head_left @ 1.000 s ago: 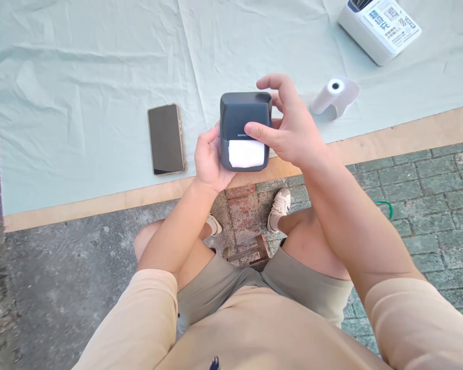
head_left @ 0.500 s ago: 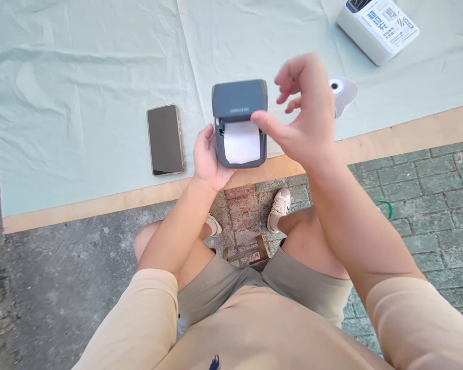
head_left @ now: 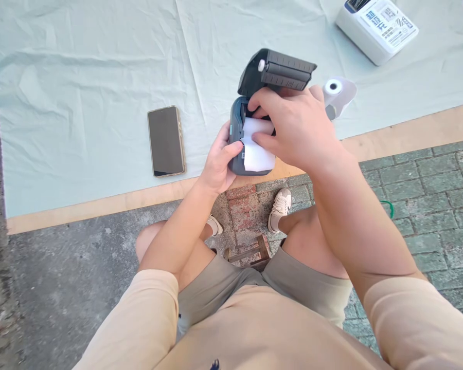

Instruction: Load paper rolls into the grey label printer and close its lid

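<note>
- Head view: our left hand (head_left: pixel 219 163) grips the dark printer (head_left: pixel 237 149) from its left side, at the table's near edge (head_left: pixel 100 203).
- Lid (head_left: pixel 278 72) stands open.
- Our right hand (head_left: pixel 297 128) pinches the white paper (head_left: pixel 257 156) inside, fingers narrow.
- Phone (head_left: pixel 165 141) lies left, paper roll (head_left: pixel 337 92) right.

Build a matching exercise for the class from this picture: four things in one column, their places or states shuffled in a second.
Things:
1. smartphone
2. dark label printer
3. spare paper roll
4. white printer

States:
A. top right corner of the cloth
B. lid swung open, held in both hands
C. flat, screen dark, left of the hands
D. on its side, just right of the hands

Pairs: 1-C, 2-B, 3-D, 4-A
</note>
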Demonstrator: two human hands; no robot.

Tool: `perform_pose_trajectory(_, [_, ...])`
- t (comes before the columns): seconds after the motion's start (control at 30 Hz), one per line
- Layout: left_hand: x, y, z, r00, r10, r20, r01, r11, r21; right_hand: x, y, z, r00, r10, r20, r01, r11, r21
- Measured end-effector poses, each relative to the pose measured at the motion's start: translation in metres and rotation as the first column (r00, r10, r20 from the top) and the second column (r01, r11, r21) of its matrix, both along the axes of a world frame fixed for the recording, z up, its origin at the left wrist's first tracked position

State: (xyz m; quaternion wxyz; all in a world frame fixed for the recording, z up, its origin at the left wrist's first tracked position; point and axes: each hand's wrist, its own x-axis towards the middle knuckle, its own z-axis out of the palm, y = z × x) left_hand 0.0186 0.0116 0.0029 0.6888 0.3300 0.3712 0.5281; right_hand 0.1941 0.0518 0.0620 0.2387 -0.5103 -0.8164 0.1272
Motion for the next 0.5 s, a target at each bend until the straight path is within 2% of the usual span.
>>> perform_pose_trajectory(0.1, [-0.001, 0.002, -0.002, 1.0, 0.03, 0.005, -0.029, 0.999, -0.035, -0.001, -0.001, 0.005, 0.995, -0.003, -0.098, 0.007, 0.999, 0.041])
perform_pose_trajectory(0.17, [-0.002, 0.004, -0.003, 0.998, 0.051, 0.03, -0.049, 0.997, -0.06, 0.002, 0.0, 0.006, 0.965, 0.0, -0.261, 0.015, 0.998, 0.057])
perform_pose_trajectory(0.2, [-0.003, 0.006, -0.004, 0.998, 0.051, 0.043, -0.048, 0.996, -0.075, 0.004, 0.002, 0.005, 0.923, -0.009, -0.385, 0.024, 0.999, 0.035])
perform_pose_trajectory(0.23, [-0.005, 0.007, -0.004, 0.997, 0.045, 0.057, -0.04, 0.995, -0.091, 0.008, 0.004, 0.003, 0.848, -0.045, -0.528, 0.044, 0.999, -0.014])
perform_pose_trajectory(0.3, [-0.007, 0.009, -0.004, 0.996, 0.026, 0.083, -0.015, 0.992, -0.124, 0.016, 0.01, -0.005, 0.594, -0.22, -0.773, 0.066, 0.972, -0.225])
perform_pose_trajectory(0.37, [-0.008, 0.01, -0.003, 0.994, 0.026, 0.108, -0.01, 0.989, -0.148, 0.023, 0.016, -0.017, 0.321, -0.432, -0.843, -0.029, 0.885, -0.464])
perform_pose_trajectory(0.4, [-0.008, 0.01, -0.003, 0.992, 0.035, 0.119, -0.017, 0.988, -0.154, 0.026, 0.019, -0.025, 0.242, -0.512, -0.824, -0.092, 0.834, -0.545])
perform_pose_trajectory(0.43, [-0.008, 0.01, -0.002, 0.991, 0.044, 0.127, -0.023, 0.987, -0.156, 0.029, 0.022, -0.033, 0.215, -0.558, -0.802, -0.129, 0.797, -0.59])
perform_pose_trajectory(0.47, [-0.008, 0.01, -0.002, 0.99, 0.049, 0.13, -0.029, 0.987, -0.156, 0.031, 0.024, -0.042, 0.245, -0.557, -0.793, -0.135, 0.791, -0.597])
perform_pose_trajectory(0.5, [-0.007, 0.009, -0.002, 0.99, 0.051, 0.129, -0.031, 0.988, -0.153, 0.032, 0.026, -0.05, 0.309, -0.53, -0.79, -0.129, 0.799, -0.587])
